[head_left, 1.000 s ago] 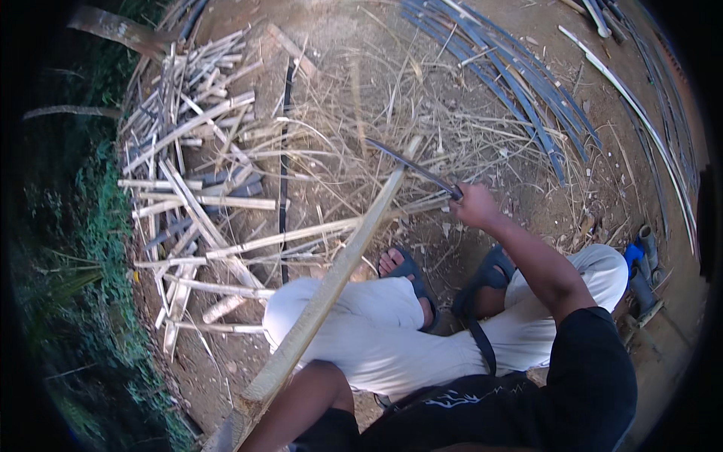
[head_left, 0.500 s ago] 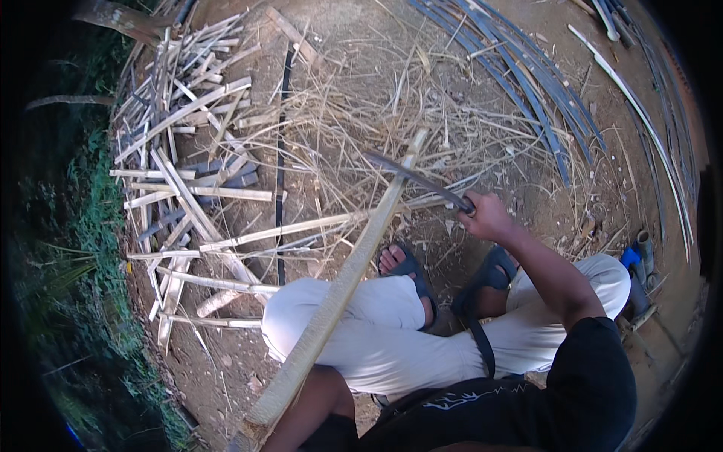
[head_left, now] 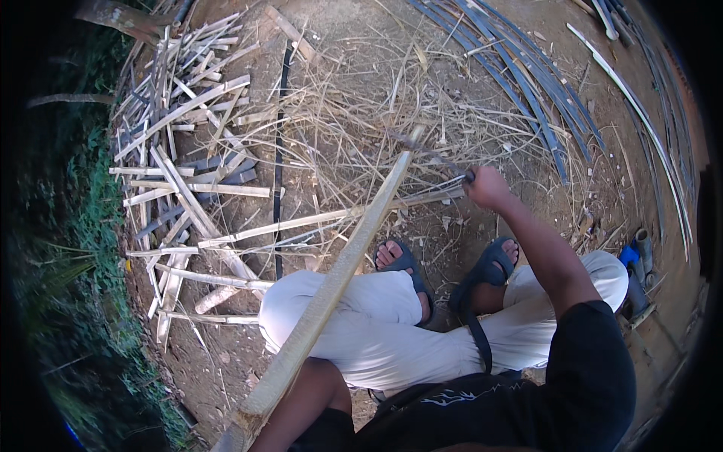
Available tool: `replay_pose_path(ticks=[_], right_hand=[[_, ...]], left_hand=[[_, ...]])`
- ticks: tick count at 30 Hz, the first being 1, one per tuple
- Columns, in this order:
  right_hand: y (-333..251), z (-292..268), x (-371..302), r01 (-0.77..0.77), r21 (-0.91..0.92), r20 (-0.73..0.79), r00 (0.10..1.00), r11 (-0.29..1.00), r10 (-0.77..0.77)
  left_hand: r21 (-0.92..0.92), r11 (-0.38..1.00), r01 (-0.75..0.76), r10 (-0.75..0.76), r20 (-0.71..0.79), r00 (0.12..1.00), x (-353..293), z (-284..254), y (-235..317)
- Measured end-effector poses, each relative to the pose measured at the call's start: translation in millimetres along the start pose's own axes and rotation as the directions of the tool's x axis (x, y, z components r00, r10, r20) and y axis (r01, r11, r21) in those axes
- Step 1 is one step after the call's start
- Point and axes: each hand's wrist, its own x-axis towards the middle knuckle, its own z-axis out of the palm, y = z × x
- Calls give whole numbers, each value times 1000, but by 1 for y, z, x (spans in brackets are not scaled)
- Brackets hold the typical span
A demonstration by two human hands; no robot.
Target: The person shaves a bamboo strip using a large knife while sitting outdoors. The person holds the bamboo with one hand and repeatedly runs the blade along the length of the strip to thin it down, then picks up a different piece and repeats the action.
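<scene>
My right hand (head_left: 488,188) is closed round the dark handle of a long knife (head_left: 468,176). Its thin blade, smeared by motion, reaches leftward across the far end of a long pale bamboo strip (head_left: 335,282). The strip slants from the lower left, over my left thigh, to a narrow tip beyond my feet. Its near end has a rough, frayed joint by my left forearm (head_left: 301,403). That arm bends back along the strip to the lower edge, and my left hand is out of sight.
Split bamboo pieces (head_left: 197,192) lie heaped at the left, beside green plants (head_left: 98,279). Thin shavings (head_left: 361,128) cover the ground ahead. Long dark strips (head_left: 520,75) curve at the far right. Short tubes and a blue object (head_left: 629,256) are beside my right knee.
My right hand has moved slightly right and up the picture with the knife, its blade now nearer the strip's tip. The strip's near end has shifted a little left.
</scene>
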Motion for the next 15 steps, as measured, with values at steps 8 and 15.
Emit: replay_pose_path(ticks=[8,15], right_hand=[[-30,-26,-11,75,59,125,989,995,-82],[31,11,36,-310,3,128,943,951,307]], left_hand=[[-7,1000,12,-11,76,997,-1,-11,6],[-61,995,78,-70,122,990,2,-12,8]])
